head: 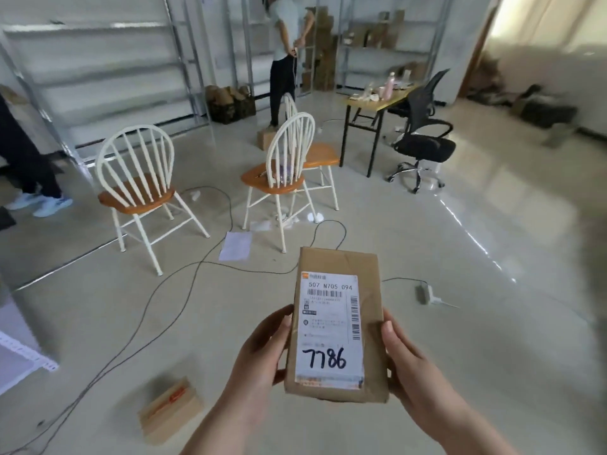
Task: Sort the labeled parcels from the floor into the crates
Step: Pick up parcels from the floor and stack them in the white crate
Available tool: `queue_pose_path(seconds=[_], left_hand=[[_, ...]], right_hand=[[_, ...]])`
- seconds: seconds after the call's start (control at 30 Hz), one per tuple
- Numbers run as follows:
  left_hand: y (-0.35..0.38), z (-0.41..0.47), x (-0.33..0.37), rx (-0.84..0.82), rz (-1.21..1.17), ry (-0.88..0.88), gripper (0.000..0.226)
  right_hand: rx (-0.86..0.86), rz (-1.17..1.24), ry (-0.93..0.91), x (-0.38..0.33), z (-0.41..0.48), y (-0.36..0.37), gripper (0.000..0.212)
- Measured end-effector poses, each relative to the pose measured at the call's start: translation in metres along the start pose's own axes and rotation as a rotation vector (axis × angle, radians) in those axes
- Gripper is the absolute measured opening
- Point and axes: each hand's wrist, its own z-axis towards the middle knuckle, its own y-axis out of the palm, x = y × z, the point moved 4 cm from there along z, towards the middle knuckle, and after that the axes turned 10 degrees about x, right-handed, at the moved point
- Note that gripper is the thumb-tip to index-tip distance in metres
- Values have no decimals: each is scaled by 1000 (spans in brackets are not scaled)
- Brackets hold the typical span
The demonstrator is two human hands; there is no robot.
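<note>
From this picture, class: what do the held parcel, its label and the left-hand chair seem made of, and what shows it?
Parcel: probably brown kraft paper or card; matt, creased.
Label: white paper, faintly glossy; printed barcodes, inked 7786.
Chair: seat looks like varnished orange wood, shiny; white spindles and legs painted, wood or metal unclear.

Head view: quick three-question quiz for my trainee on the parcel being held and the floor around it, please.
1. True or false: the left hand and the right hand both grip the parcel by its long edges.
2. The number handwritten on the label is: A) 7786 B) 3321 C) 1148.
3. Fill in: a second parcel lies on the floor to the held one's lower ____.
Key: 1 true; 2 A; 3 left.
</note>
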Motion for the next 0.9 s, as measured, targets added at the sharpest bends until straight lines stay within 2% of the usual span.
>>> queue_pose_path(seconds=[0.2,0.47,0.7,0.8,0.9], left_hand=[[105,-26,7,-273,89,37,45],[297,-106,-16,-673,192,70,37],[484,-254,-85,-1027,243,-34,29],[546,-335,-115,-1190,260,-86,26],[588,-405,-144,-1379,327,-134,25]], right_hand=[[288,61,-104,-11,-66,-95,56],[677,170,-208,-2,-189,-257,59],[1077,254,-230,35,-361,-403,61],[1298,337,-205,56,-444,-439,67],[1501,463,-173,81,-512,-459,59]])
